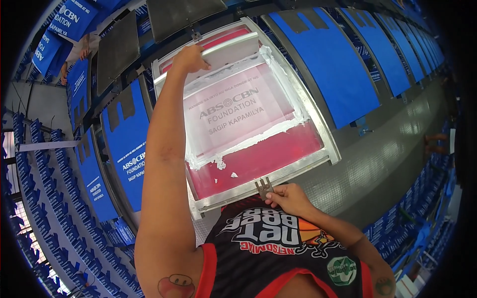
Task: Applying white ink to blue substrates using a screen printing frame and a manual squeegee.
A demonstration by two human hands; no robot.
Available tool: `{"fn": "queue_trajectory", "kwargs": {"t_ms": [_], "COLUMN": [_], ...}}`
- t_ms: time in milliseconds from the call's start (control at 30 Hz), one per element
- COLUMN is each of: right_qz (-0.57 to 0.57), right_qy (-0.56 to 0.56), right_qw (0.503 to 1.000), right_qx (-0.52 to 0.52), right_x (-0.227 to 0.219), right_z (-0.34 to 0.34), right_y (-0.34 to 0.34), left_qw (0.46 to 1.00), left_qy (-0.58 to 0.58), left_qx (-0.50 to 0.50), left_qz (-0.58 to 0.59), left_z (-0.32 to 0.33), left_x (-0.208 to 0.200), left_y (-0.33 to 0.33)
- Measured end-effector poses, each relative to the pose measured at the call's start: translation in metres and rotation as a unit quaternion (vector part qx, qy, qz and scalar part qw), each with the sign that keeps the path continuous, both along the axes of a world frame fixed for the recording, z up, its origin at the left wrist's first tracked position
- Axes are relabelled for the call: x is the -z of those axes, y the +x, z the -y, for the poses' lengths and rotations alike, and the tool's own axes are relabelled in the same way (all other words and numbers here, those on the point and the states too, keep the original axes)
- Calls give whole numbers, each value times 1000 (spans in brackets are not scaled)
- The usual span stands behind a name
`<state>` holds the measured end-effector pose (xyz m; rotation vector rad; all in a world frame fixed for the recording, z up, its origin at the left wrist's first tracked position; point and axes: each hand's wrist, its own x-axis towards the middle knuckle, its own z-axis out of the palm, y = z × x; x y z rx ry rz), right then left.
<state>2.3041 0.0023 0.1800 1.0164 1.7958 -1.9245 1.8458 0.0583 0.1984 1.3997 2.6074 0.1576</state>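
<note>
The long squeegee (231,45) lies at the far end of the metal screen frame (298,167), held in the left grip (189,60); its ends reach close to both side rails, so there is little room sideways, while the room along the frame is on the near side, over the mesh (258,160); whether its blade touches the mesh, I cannot tell.

The left grip is closed over the bar, left of its middle; the right grip (289,199) pinches, thumb against finger, a small metal bracket (263,188) with prongs, just at the near rail; the left forearm covers part of the left rail; beyond the right rail, a narrow gap separates it from a flat blue bag (323,64), and farther right is a grey, glossy floor (397,144).

The frame is a dull silver rectangle; the mesh is smooth and pinkish red, paler in the middle, with grey lettering; thick white ink (297,119) makes a ragged border there, with small crumbs toward the near end.

The long axis of the squeegee goes across the frame, its right end higher in the view; the frame's own length points away from the person, leaning a little left.
</note>
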Motion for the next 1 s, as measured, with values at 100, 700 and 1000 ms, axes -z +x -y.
{"fn": "queue_trajectory", "kwargs": {"t_ms": [100,700,1000], "right_qz": [6,36,60], "right_qy": [-10,20,36], "right_qw": [1000,999,997], "right_qx": [14,-18,-28], "right_x": [0,40,79], "right_z": [0,-2,-1], "right_y": [1,2,2], "left_qw": [1000,1000,1000], "left_qy": [-9,0,-1], "left_qx": [-9,8,-13], "left_qz": [22,17,18], "left_z": [-2,1,2], "left_x": [-5,8,31], "left_y": [3,4,4]}}
